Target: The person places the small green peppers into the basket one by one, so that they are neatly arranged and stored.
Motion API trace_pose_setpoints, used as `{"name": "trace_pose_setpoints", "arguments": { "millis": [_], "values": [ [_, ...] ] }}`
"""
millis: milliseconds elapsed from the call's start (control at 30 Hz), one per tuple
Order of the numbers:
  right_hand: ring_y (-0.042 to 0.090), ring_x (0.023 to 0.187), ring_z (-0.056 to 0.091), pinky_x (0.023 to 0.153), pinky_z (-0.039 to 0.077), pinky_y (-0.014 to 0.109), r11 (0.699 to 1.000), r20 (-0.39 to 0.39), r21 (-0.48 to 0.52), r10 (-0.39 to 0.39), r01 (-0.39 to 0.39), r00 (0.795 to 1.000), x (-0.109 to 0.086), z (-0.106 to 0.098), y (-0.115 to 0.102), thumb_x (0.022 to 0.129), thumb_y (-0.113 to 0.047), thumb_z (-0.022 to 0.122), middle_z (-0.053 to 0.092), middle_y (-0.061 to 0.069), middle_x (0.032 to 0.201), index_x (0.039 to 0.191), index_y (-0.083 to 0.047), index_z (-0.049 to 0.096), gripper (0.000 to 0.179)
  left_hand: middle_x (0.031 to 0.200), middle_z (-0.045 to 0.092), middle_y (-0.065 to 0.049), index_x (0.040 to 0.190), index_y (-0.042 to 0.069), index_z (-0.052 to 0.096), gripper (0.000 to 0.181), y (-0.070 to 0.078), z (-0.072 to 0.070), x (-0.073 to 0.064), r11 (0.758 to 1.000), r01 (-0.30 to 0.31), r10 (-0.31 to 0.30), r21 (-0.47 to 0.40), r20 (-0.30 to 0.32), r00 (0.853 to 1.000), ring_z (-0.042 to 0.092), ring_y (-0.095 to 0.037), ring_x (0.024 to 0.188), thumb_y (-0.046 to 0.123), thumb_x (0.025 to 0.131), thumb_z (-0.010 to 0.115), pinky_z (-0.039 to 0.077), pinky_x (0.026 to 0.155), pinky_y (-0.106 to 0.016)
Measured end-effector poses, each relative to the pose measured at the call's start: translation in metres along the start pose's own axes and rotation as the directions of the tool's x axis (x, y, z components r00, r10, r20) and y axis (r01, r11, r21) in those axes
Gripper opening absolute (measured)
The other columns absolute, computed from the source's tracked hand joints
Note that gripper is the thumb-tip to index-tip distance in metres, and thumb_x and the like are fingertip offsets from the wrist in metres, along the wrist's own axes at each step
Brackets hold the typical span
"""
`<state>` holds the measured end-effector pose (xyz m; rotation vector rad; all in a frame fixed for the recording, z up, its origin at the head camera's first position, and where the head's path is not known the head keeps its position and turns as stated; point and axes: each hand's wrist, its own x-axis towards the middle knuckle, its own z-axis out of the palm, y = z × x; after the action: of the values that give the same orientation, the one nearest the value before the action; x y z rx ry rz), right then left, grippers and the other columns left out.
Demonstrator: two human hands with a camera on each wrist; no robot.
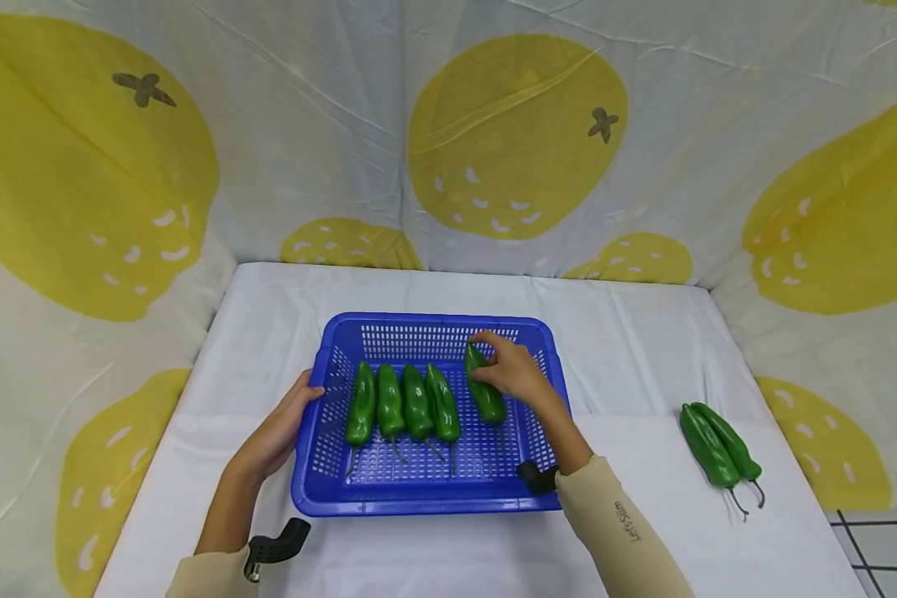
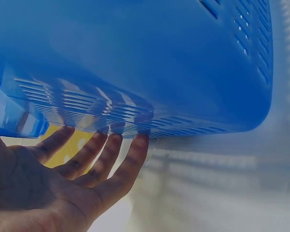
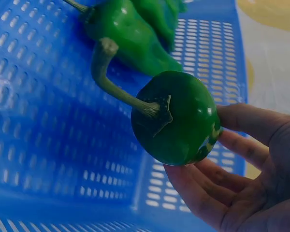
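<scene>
A blue plastic basket (image 1: 433, 508) with perforated walls holds several green chili peppers (image 1: 416, 404) lying side by side, their stems toward the near side. My right hand (image 1: 512, 365) pinches another green pepper (image 1: 486, 390) inside the basket, right of that row. In the right wrist view, this pepper's curved stem (image 3: 104, 72) faces the camera, with thumb and fingers on its sides. At the basket's left side my left hand (image 1: 276, 432) grips the rim, its thumb over the edge. The left wrist view shows its fingertips (image 2: 141, 142) touching the outer wall from below.
Two more green peppers (image 1: 710, 444) lie together on the white-covered table (image 1: 635, 490), to the right of the basket. Behind and at the sides hangs a white cloth (image 1: 329, 124) printed with yellow fruit. Black-lined white tiles (image 1: 885, 552) show at the lower right.
</scene>
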<state>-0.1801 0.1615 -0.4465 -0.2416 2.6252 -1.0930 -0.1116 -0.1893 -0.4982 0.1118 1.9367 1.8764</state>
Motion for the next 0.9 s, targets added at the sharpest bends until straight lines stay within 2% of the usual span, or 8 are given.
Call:
{"name": "trace_pose_setpoints", "arguments": {
  "millis": [100, 267, 433, 533, 733, 900],
  "values": [
    [0.019, 0.062, 0.061, 0.053, 0.053, 0.031, 1.000, 0.013, 0.006, 0.015, -0.015, 1.000, 0.003, 0.009, 0.000, 0.083, -0.008, 0.076, 0.065, 0.011, 0.083, 0.134, -0.011, 0.059, 0.053, 0.153, 0.022, -0.027, 0.157, 0.011, 0.007, 0.059, 0.000, 0.000, 0.000, 1.000, 0.006, -0.006, -0.002, -0.002, 1.000, 0.034, -0.049, 0.135, 0.035, 0.108, 0.029, 0.032, 0.106, -0.060],
    [0.020, 0.069, 0.063, 0.056, 0.054, 0.031, 0.999, 0.041, 0.006, 0.036, -0.036, 0.999, 0.007, 0.021, -0.001, 0.083, -0.005, 0.074, 0.066, 0.017, 0.104, 0.134, -0.010, 0.059, 0.053, 0.152, 0.022, -0.027, 0.156, 0.010, 0.008, 0.058, 0.001, 0.001, 0.001, 1.000, 0.009, -0.009, -0.005, -0.002, 1.000, 0.034, -0.050, 0.134, 0.033, 0.108, 0.029, 0.032, 0.106, -0.061],
    [0.023, 0.076, 0.065, 0.060, 0.055, 0.032, 0.997, 0.054, -0.066, 0.049, -0.045, 0.997, 0.011, 0.029, -0.005, 0.082, -0.004, 0.074, 0.065, 0.019, 0.117, 0.133, -0.010, 0.059, 0.053, 0.152, 0.022, -0.027, 0.156, 0.010, 0.008, 0.058, 0.001, 0.001, 0.001, 1.000, 0.004, -0.004, -0.006, -0.001, 1.000, 0.034, -0.051, 0.135, 0.033, 0.108, 0.029, 0.031, 0.106, -0.062],
    [0.023, 0.078, 0.064, 0.061, 0.055, 0.033, 0.993, 0.066, -0.103, 0.059, -0.052, 0.996, 0.011, 0.032, -0.006, 0.083, -0.005, 0.074, 0.065, 0.019, 0.117, 0.133, -0.010, 0.058, 0.053, 0.152, 0.022, -0.028, 0.156, 0.010, 0.008, 0.057, 0.002, 0.001, 0.001, 1.000, -0.001, 0.001, -0.006, 0.003, 1.000, 0.034, -0.051, 0.134, 0.032, 0.108, 0.029, 0.032, 0.105, -0.063],
    [0.022, 0.073, 0.060, 0.061, 0.052, 0.033, 0.993, 0.096, -0.110, 0.052, -0.042, 0.994, 0.010, 0.034, -0.006, 0.086, -0.007, 0.070, 0.065, 0.017, 0.107, 0.134, -0.009, 0.054, 0.050, 0.152, 0.022, -0.028, 0.157, 0.010, 0.008, 0.057, 0.002, 0.001, 0.001, 1.000, -0.007, 0.007, -0.005, 0.007, 1.000, 0.034, -0.051, 0.134, 0.032, 0.108, 0.029, 0.032, 0.105, -0.063],
    [0.022, 0.078, 0.060, 0.066, 0.051, 0.035, 0.988, 0.095, -0.152, 0.051, -0.036, 0.994, 0.008, 0.031, -0.008, 0.091, -0.013, 0.066, 0.064, 0.019, 0.119, 0.137, -0.010, 0.053, 0.048, 0.152, 0.023, -0.028, 0.156, 0.010, 0.008, 0.057, 0.001, 0.000, 0.000, 1.000, -0.002, 0.002, -0.003, 0.003, 1.000, 0.035, -0.050, 0.134, 0.033, 0.108, 0.029, 0.034, 0.104, -0.060]
  ]
}}
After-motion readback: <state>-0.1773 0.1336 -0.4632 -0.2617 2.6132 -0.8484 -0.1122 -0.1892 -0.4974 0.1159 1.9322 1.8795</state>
